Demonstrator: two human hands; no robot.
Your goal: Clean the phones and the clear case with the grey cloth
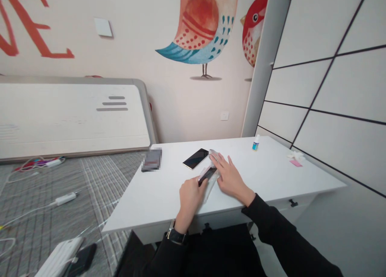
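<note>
My left hand (pixel 190 195) is closed round the near end of a dark phone (pixel 207 175) that lies partly inside a clear plastic sleeve (pixel 210 185) on the white table (pixel 271 176). My right hand (pixel 229 177) rests flat on the sleeve's right side, fingers stretched out towards its far end. A second phone (pixel 196 158) with a black screen lies flat just beyond them. A watch sits on my left wrist.
A blurred dark object (pixel 151 160) sits at the table's far left corner. A small bottle with a blue label (pixel 256 143) stands at the back, and a pink and white scrap (pixel 295 159) lies at the right. A bed with cables and chargers (pixel 64 198) is at left.
</note>
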